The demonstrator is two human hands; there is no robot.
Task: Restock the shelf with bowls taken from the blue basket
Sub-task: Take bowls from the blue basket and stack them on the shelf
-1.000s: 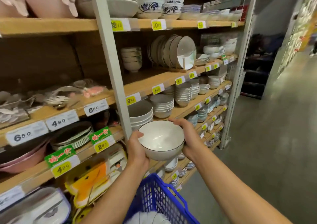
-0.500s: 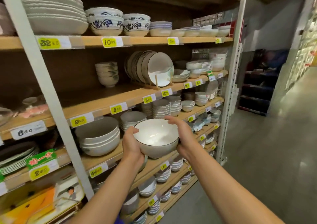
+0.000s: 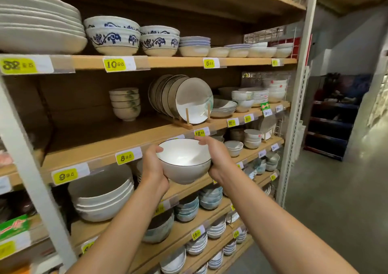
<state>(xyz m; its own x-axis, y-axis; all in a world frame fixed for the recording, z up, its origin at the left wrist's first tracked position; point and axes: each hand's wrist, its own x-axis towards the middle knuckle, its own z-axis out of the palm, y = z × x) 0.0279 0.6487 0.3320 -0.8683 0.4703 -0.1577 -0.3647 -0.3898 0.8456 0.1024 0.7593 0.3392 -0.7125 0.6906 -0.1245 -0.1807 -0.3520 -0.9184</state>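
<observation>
White bowl, one only, has risen from over the basket to the front edge of the middle shelf, level with the 8.98 and 12 tags. The basket has dropped out of view. Two hands carry it: left hand and right hand each curl round a side, thumbs at the rim. Setting it down looks next, perhaps near the stack of about five small bowls.

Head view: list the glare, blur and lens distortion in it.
In the head view, glare whitens the inside of the white bowl held between the left hand and right hand, and streaks the front plate in the wooden rack; the wide lens bows the metal shelf upright; the aisle floor at right looks dim and soft.
</observation>
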